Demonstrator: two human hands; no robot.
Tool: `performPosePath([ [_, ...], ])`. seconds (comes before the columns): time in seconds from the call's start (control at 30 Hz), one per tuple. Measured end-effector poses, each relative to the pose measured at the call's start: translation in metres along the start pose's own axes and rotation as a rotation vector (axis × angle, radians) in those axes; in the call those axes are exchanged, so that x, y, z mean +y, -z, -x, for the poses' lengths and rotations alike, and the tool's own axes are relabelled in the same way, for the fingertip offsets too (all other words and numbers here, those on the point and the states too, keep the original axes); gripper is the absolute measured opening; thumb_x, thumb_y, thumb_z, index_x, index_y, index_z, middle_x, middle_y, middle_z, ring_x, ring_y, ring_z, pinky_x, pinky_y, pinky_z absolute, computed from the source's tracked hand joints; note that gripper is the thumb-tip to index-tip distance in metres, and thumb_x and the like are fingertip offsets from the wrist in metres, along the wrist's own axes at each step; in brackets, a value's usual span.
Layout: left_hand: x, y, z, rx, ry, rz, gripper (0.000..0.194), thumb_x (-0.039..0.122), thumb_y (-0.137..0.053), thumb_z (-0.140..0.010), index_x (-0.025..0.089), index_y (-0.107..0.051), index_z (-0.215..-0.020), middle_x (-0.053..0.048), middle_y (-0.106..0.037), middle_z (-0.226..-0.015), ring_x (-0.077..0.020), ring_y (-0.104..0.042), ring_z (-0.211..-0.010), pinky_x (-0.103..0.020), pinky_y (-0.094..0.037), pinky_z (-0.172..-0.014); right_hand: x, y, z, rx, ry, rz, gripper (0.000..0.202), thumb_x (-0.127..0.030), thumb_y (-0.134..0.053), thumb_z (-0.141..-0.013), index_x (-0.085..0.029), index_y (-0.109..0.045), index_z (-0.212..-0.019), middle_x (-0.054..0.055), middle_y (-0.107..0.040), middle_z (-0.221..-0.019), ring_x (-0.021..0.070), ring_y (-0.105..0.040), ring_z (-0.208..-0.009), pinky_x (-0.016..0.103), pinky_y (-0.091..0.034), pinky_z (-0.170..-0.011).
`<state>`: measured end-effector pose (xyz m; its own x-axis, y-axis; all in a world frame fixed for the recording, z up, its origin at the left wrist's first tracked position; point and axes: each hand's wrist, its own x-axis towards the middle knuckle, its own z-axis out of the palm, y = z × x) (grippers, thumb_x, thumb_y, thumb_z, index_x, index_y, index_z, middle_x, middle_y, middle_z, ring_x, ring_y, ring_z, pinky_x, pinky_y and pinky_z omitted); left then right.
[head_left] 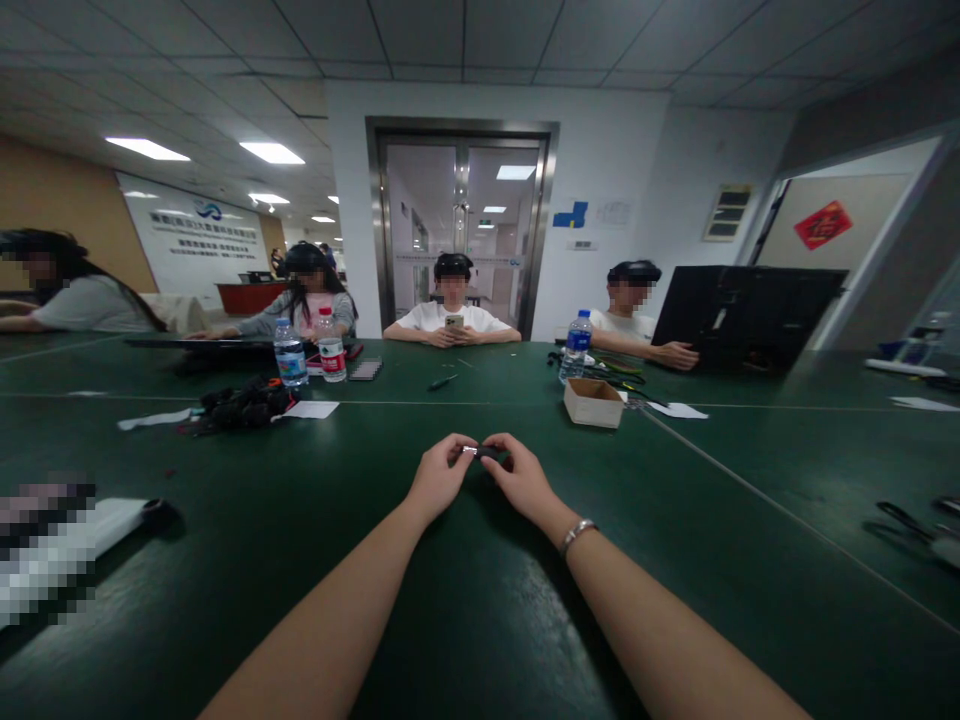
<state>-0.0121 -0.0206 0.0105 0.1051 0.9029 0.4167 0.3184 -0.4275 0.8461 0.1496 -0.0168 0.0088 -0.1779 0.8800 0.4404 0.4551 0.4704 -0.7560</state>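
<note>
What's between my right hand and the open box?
Only bare green tabletop lies between the right hand and the open box, as the head view shows.

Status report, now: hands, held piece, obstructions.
Left hand on silver end, right hand on black end of small piece. Open box ahead-right, clear of hands.

Small black-and-silver object [483, 453] above the tabletop [315, 540]
Short and slim, lying roughly level, its bright silver end in the left hand [439, 478], its black end in the right hand [523, 480].
</note>
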Motion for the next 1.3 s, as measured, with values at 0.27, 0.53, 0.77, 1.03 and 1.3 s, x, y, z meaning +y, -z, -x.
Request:
performPosePath([
  [0.27,0.004,0.002,0.001,-0.012,0.055,-0.012,0.025,0.036,-0.050,-0.081,0.019,-0.064,-0.093,-0.004,-0.068,-0.092,-0.0169,-0.062,-0.085,-0.029,-0.048,-0.079,-0.002,0.001,0.001,-0.008,-0.001,-0.011,0.022,-0.028,-0.056,-0.076,-0.021,-0.057,-0.096,0.002,-0.060,-0.094,0.0127,-0.054,-0.071,0.028,-0.045,-0.063],
  [0.53,-0.004,0.002,-0.002,-0.048,0.147,-0.042,0.037,0.049,-0.049,-0.078,0.017,-0.065,-0.084,-0.004,-0.067,-0.077,-0.0164,-0.060,-0.072,-0.027,-0.044,-0.065,0.001,0.001,0.001,-0.018,0.022,0.022,0.022,-0.024,-0.060,-0.070,-0.020,-0.056,-0.091,0.001,-0.059,-0.091,0.0121,-0.053,-0.070,0.027,-0.043,-0.064],
  [0.77,0.002,0.003,0.001,-0.082,0.168,-0.140,0.045,0.058,-0.046,-0.076,0.016,-0.064,-0.072,-0.003,-0.065,-0.067,-0.0157,-0.058,-0.063,-0.026,-0.040,-0.060,-0.005,0.000,0.006,-0.068,0.123,0.159,0.024,-0.014,-0.058,-0.070,-0.022,-0.055,-0.093,0.001,-0.060,-0.090,0.0146,-0.054,-0.079,0.028,-0.043,-0.071],
  [1.03,0.020,0.000,0.011,-0.076,-0.048,-0.406,0.030,0.050,-0.050,-0.078,0.021,-0.060,-0.074,-0.002,-0.060,-0.075,-0.0173,-0.053,-0.072,-0.027,-0.037,-0.064,-0.014,0.005,0.009,-0.118,0.144,0.311,0.015,-0.015,-0.052,-0.079,-0.023,-0.056,-0.092,0.002,-0.061,-0.084,0.0157,-0.054,-0.076,0.028,-0.041,-0.069],
  [1.3,0.016,-0.007,0.013,-0.183,-0.111,-0.387,0.038,0.050,-0.037,-0.086,0.023,-0.063,-0.091,-0.006,-0.062,-0.090,-0.0218,-0.054,-0.088,-0.032,-0.040,-0.077,-0.007,0.021,0.008,-0.060,0.093,0.419,0.011,-0.019,-0.052,-0.080,-0.021,-0.061,-0.086,0.006,-0.061,-0.079,0.0184,-0.054,-0.079,0.031,-0.043,-0.072],
])
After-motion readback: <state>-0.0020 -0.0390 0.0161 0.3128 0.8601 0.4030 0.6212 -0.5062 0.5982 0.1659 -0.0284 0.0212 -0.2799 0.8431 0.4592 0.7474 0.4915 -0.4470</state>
